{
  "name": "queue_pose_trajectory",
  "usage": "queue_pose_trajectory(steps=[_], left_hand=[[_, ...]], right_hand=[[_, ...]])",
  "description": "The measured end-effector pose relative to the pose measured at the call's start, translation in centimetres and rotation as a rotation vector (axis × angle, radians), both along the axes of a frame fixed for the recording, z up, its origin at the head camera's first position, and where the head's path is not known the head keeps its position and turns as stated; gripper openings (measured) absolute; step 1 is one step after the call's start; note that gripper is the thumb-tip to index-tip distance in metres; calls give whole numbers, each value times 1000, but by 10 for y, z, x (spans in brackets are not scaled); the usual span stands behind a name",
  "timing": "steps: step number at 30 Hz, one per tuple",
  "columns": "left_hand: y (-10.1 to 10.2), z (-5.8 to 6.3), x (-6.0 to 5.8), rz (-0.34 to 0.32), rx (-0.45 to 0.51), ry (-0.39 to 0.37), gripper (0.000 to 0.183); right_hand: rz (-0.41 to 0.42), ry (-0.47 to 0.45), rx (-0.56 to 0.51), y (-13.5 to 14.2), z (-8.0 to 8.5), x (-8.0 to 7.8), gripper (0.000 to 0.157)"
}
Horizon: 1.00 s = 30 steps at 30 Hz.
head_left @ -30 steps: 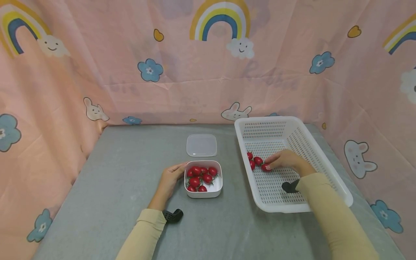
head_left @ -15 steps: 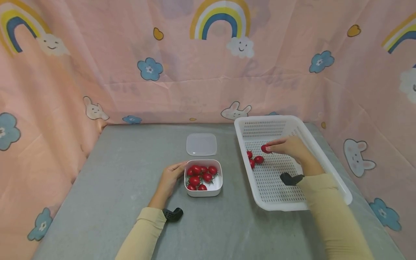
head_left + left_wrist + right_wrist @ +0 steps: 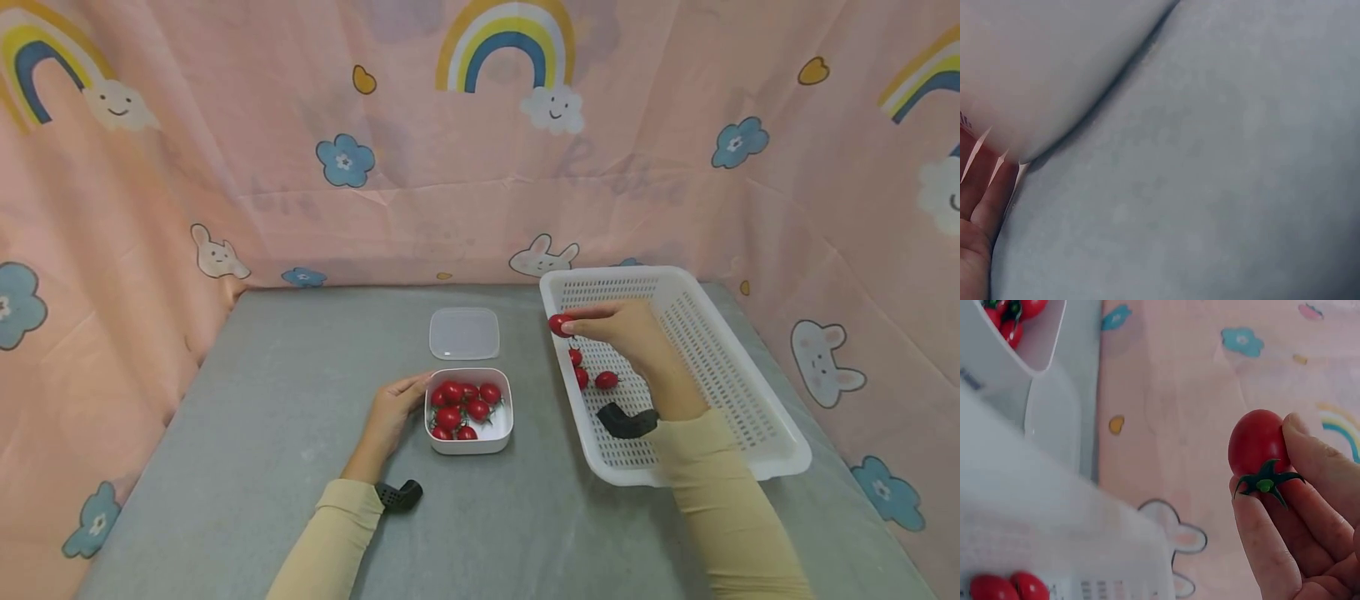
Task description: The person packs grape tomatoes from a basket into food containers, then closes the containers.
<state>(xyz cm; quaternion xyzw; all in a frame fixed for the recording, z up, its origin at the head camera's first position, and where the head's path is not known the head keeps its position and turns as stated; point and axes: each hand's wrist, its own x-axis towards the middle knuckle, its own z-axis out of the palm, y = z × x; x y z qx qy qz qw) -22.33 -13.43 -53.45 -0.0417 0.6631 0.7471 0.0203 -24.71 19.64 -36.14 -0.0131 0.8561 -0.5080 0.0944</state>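
Note:
In the head view my right hand (image 3: 626, 329) pinches a cherry tomato (image 3: 559, 325) over the left rim of a white perforated basket (image 3: 750, 392). The right wrist view shows this red cherry tomato (image 3: 1259, 444) between thumb and fingers, its green calyx turned to the camera. A few more cherry tomatoes (image 3: 607, 380) lie along the basket's left side. My left hand (image 3: 393, 410) rests against the left side of a small white box (image 3: 470, 447) holding several cherry tomatoes (image 3: 448, 417). Its fingers (image 3: 999, 190) lie straight along the box wall in the left wrist view.
A translucent lid (image 3: 464, 333) lies flat behind the box on the grey-covered table (image 3: 262, 433). Behind and at the sides hangs a pink curtain (image 3: 420, 208) printed with rainbows, flowers and rabbits. The basket's raised rim stands between its tomatoes and the box.
My right hand has taken a cherry tomato, lifted it from the basket floor and carried it left to the rim. The left hand and the box have stayed in place.

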Motion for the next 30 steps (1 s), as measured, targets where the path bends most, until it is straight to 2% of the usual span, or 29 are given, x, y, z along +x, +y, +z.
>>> queue_pose_trajectory(steps=[9,17,26,30], left_hand=[[1,2,1,-2,-8,10,35],[0,1,1,-1,-13,15,34],[0,1,1,-5,-7,7,34],[0,3,1,-2,-24,2,33]], right_hand=[[4,-23,-25,-36,-6,8,43],[57,-2,-63,-68,-8,17,37],[36,-35,-77,-94,-18,27,37],[-7,-22,-85,-104,-27,34,32]])
